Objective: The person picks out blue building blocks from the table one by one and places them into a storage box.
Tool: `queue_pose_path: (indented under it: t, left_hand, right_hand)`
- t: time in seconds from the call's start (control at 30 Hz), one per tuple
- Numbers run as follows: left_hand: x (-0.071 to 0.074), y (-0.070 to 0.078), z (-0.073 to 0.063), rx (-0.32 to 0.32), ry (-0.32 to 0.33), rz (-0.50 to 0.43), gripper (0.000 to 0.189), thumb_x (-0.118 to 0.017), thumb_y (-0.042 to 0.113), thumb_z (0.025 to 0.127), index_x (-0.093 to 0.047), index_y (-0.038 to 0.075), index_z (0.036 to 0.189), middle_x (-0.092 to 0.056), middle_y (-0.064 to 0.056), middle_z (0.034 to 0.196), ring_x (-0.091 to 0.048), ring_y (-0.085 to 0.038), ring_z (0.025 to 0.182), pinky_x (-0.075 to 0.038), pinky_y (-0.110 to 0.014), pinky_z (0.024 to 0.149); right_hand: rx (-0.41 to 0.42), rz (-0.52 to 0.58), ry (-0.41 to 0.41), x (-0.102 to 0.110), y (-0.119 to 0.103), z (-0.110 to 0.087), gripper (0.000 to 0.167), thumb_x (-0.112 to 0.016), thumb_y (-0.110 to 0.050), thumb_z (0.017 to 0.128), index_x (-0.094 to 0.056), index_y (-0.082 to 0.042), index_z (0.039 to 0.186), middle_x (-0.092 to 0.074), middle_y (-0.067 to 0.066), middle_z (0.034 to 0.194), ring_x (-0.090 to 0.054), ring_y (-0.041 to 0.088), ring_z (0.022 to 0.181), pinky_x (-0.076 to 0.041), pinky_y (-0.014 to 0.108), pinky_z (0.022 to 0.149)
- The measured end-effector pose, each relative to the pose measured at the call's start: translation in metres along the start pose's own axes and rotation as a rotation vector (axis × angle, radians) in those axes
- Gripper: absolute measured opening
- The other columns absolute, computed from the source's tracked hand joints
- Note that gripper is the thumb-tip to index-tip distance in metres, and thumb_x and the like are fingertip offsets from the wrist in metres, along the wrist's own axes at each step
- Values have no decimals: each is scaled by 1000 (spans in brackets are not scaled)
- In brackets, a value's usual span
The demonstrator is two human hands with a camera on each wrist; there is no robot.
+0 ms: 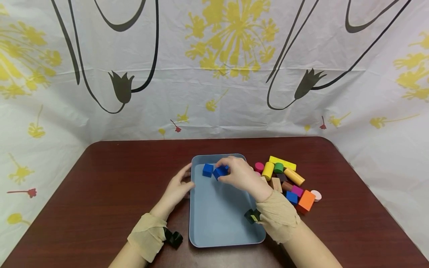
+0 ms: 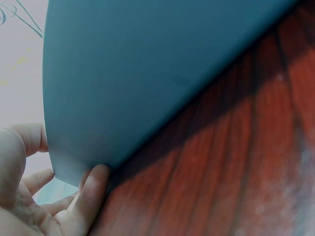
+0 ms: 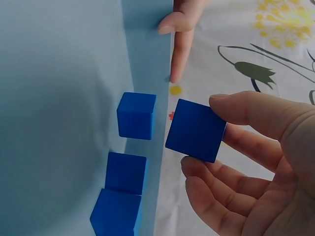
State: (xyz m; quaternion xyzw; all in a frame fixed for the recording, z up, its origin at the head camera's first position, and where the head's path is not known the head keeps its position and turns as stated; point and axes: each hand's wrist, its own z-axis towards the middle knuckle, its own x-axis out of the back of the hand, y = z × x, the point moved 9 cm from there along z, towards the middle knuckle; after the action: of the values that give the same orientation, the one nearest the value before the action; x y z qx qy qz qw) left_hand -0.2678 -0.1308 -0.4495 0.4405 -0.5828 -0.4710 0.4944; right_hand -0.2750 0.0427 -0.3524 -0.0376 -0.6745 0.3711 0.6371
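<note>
A blue cube [image 3: 197, 130] is pinched between the thumb and fingers of my right hand [image 1: 239, 173], over the far part of the blue-grey tray [image 1: 224, 227]. Another blue cube [image 1: 207, 170] lies in the tray just left of it. The right wrist view has several blue cubes in the tray, including a near one [image 3: 117, 211] and an upper one [image 3: 136, 115]; my right hand hides some of these from the head view. My left hand [image 1: 175, 190] holds the tray's left side, thumb over the rim and fingers against the outer wall [image 2: 123, 88].
Right of the tray lies a pile of coloured blocks: a yellow bar [image 1: 282, 163], a green cylinder [image 1: 278, 168], an orange block [image 1: 306, 201], a blue block [image 1: 291, 197] and a white disc [image 1: 316, 195]. The dark red table [image 1: 134, 178] meets a patterned curtain [image 1: 214, 104] behind.
</note>
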Motion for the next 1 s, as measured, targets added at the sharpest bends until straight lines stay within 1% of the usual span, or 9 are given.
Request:
queue_pose_path:
  t: [0.17,0.23,0.5,0.63,0.8,1.0]
  left_hand:
    - [0,-1,0,6,-1,2,74,-58,2,81,-35,19,150,-49,-18,132,-56,-20,65,-50,-36,55]
    - [0,-2,1,12,2,5,74,-58,3,81,-36,21,149,-50,-16,131,-56,-20,64,-50,-36,56]
    - [2,-1,0,11,8,13,74,-58,3,80,-37,24,148,-51,-14,130,-54,-21,62,-50,-37,56]
    - [2,-2,1,14,9,11,74,-57,3,80,-37,24,149,-51,-14,130,-54,-21,63,-50,-37,56]
    - [2,-2,1,11,9,13,74,-58,3,80,-38,24,148,-52,-13,129,-55,-22,64,-50,-37,56]
    - [2,-3,1,10,6,11,74,-58,4,81,-37,24,148,-52,-13,129,-56,-22,65,-50,-37,56]
  right_hand:
    - [4,-12,-6,-6,5,2,33,-79,-15,79,-70,-8,110,-64,7,111,-58,20,89,-52,32,75]
    - [6,-20,-6,-8,8,3,32,-79,-14,79,-70,-8,109,-64,8,111,-58,21,92,-52,34,78]
    - [-1,-26,-18,-16,14,4,30,-78,-10,78,-71,-7,107,-63,11,109,-58,23,92,-53,36,79]
    - [-18,-41,-20,-19,18,4,30,-78,-11,78,-71,-8,107,-63,11,108,-58,24,92,-52,37,80]
    - [-18,-52,-19,-22,21,5,29,-79,-10,77,-71,-8,105,-63,10,104,-58,23,91,-52,37,79]
    - [-19,-65,-28,-26,23,6,28,-79,-11,77,-71,-8,104,-63,10,105,-59,23,92,-51,37,80]
